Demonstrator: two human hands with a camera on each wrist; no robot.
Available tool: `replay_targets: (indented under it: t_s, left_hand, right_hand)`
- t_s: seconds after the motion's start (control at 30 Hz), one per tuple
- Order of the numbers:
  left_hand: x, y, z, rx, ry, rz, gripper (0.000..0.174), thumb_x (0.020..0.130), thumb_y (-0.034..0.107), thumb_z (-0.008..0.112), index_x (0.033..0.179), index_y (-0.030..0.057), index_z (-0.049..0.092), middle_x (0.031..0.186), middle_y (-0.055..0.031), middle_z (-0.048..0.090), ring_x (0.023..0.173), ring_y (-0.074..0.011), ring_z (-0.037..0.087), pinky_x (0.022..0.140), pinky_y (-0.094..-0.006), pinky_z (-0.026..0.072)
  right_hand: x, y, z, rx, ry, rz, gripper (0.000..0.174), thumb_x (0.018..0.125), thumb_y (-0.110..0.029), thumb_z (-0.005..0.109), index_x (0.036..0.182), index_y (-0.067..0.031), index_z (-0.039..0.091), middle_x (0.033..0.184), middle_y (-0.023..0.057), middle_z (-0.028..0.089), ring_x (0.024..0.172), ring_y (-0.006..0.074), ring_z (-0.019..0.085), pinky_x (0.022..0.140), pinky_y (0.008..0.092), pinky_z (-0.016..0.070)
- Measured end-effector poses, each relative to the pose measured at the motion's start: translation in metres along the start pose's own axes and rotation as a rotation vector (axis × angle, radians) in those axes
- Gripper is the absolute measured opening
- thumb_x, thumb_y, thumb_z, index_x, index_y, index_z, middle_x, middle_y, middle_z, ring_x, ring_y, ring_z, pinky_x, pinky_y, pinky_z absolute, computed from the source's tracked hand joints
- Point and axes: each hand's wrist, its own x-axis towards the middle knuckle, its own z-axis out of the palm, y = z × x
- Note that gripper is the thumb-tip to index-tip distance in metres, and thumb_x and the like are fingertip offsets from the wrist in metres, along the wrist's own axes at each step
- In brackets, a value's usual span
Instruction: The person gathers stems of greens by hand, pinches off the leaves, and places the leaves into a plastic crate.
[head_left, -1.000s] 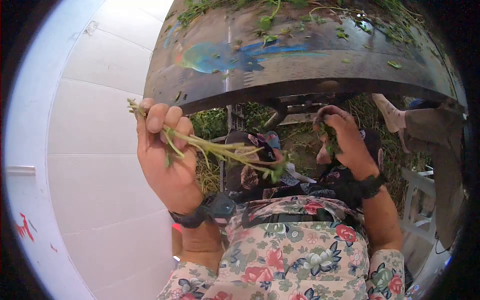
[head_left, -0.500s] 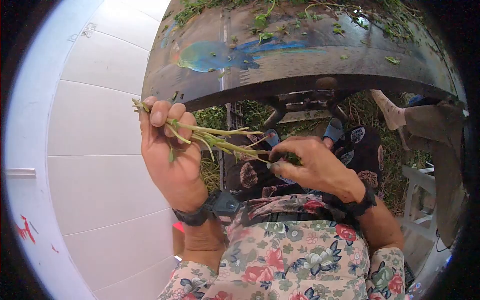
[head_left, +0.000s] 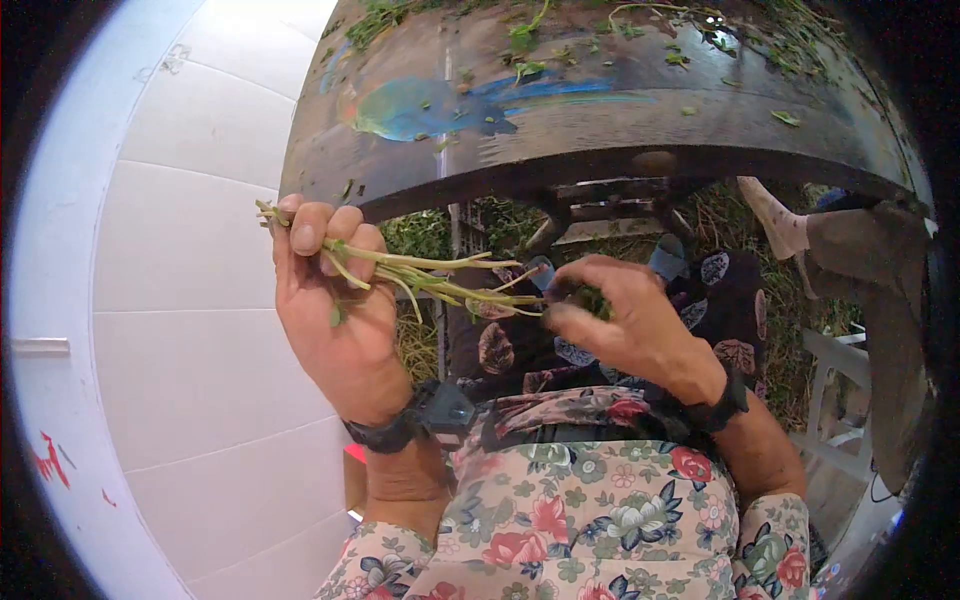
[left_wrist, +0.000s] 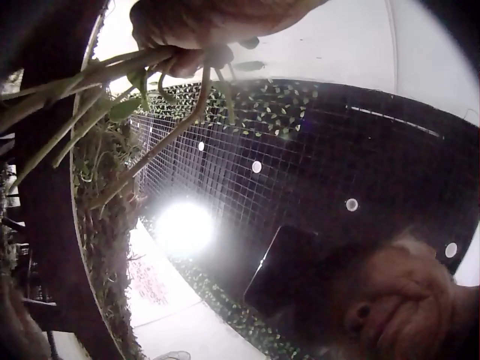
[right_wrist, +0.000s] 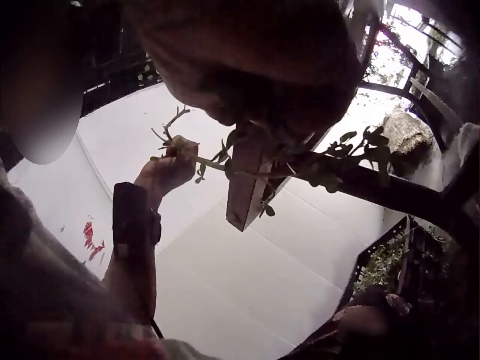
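My left hand (head_left: 345,300) grips a bunch of long, pale green stems (head_left: 440,280) by one end, just off the table's left front corner. The stems reach across toward my right hand (head_left: 640,330), whose thumb and fingers pinch at their far ends. Green leaves (head_left: 592,300) show inside the right hand's curled fingers. From the right wrist, leafy sprigs (right_wrist: 360,154) stick out beneath that hand, and the left hand (right_wrist: 165,171) appears beyond with the stems. In the left wrist view the bare stems (left_wrist: 150,161) spread out below the fingers.
A dark table (head_left: 580,145) with a blue-green picture (head_left: 410,108) carries scattered greens (head_left: 530,70). Plant heaps (head_left: 425,240) lie beneath it. White panels (head_left: 200,380) stand on the left. Another person's leg (head_left: 860,250) and a white stool (head_left: 835,390) are at the right.
My right hand has swung left from beside the table's underside to the stem ends, where it has stayed for the last half second. The left hand has hardly moved.
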Motion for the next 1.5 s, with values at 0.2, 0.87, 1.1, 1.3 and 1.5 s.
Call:
replay_targets:
  t_s: [0.2,0.87,1.1,1.3,1.5]
  left_hand:
    - [0.0,-0.005,0.003,0.029,0.012,-0.01,0.017,0.096,0.019,0.037,0.092,0.0042,0.045,0.069,-0.0025,0.042,0.058,-0.0102,0.03,0.047,-0.0235,0.026]
    - [0.004,0.009,-0.004,-0.191,-0.026,-0.012,0.009,0.093,0.01,0.038,0.09,0.003,0.043,0.073,-0.0037,0.045,0.062,-0.0136,0.032,0.051,-0.0259,0.0293]
    - [0.003,0.006,0.0,-0.205,0.009,-0.013,0.009,0.093,0.01,0.038,0.09,0.0032,0.043,0.073,-0.0037,0.044,0.061,-0.0138,0.032,0.05,-0.0257,0.0287]
    - [0.003,0.01,-0.005,-0.129,-0.037,-0.034,0.008,0.093,0.012,0.039,0.092,0.0041,0.043,0.071,-0.0024,0.043,0.06,-0.0128,0.03,0.049,-0.0258,0.0282]
    - [-0.003,-0.01,-0.001,-0.049,0.072,-0.043,0.015,0.095,0.017,0.038,0.096,0.0037,0.044,0.067,-0.0003,0.042,0.057,-0.0117,0.029,0.047,-0.0249,0.0271]
  right_hand:
    - [0.001,0.004,0.011,-0.094,-0.043,-0.056,0.017,0.075,-0.015,0.058,0.085,-0.001,0.06,0.085,0.0171,0.06,0.077,0.0345,0.059,0.067,0.0383,0.0465]
    - [0.002,0.016,-0.002,0.415,-0.312,0.473,0.047,0.083,-0.035,0.053,0.121,-0.008,0.05,0.102,0.0093,0.06,0.093,0.0197,0.055,0.085,0.0329,0.0397]
    - [0.01,0.001,0.004,0.668,-0.225,0.494,0.039,0.085,-0.03,0.05,0.111,-0.0014,0.055,0.099,0.0086,0.061,0.091,0.0165,0.054,0.083,0.0289,0.0401]
    - [0.005,0.009,-0.009,0.355,-0.286,0.467,0.023,0.081,-0.014,0.049,0.097,-0.0039,0.062,0.076,0.0024,0.06,0.072,0.0117,0.052,0.064,0.0233,0.0406]
    - [-0.004,0.038,-0.009,0.155,-0.235,0.53,0.023,0.073,-0.012,0.052,0.09,-0.0027,0.065,0.07,0.002,0.06,0.065,0.012,0.052,0.058,0.0265,0.0411]
